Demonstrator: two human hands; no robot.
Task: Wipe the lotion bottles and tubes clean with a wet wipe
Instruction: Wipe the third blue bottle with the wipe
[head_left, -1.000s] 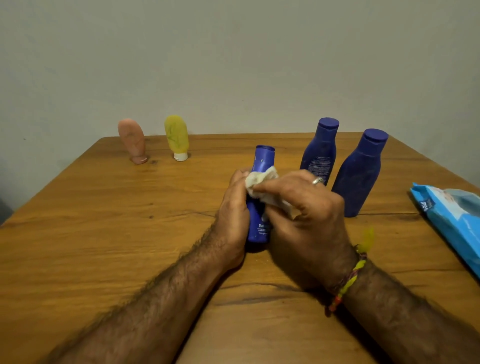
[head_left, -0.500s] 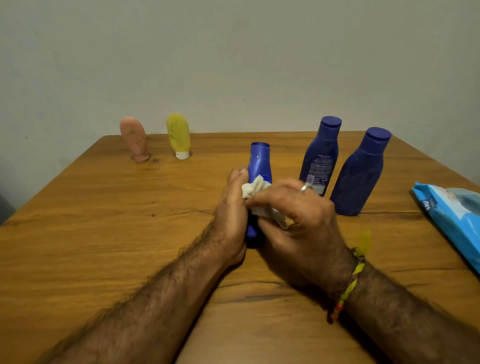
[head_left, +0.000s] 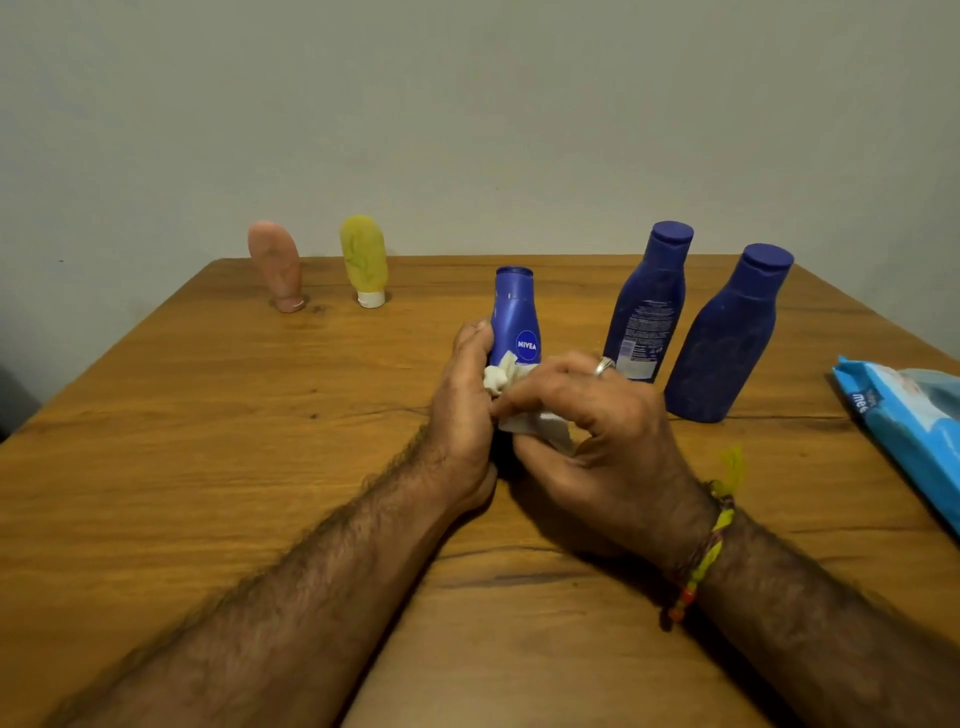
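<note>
A small blue lotion bottle (head_left: 514, 312) stands upright at the table's middle, its round logo facing me. My left hand (head_left: 462, 410) grips its lower left side. My right hand (head_left: 587, 431) pinches a crumpled white wet wipe (head_left: 519, 400) against the bottle's lower front. The bottle's base is hidden behind both hands. Two larger dark blue bottles (head_left: 649, 306) (head_left: 727, 338) stand to the right. A pink tube (head_left: 275, 265) and a yellow tube (head_left: 363, 260) stand cap-down at the far left.
A blue pack of wet wipes (head_left: 904, 415) lies at the right edge of the wooden table (head_left: 208, 441). A plain wall rises behind the table's far edge.
My right hand has slid the wipe down the small bottle, from near its neck to its lower part, uncovering the logo. The bottle has turned in my left hand.
</note>
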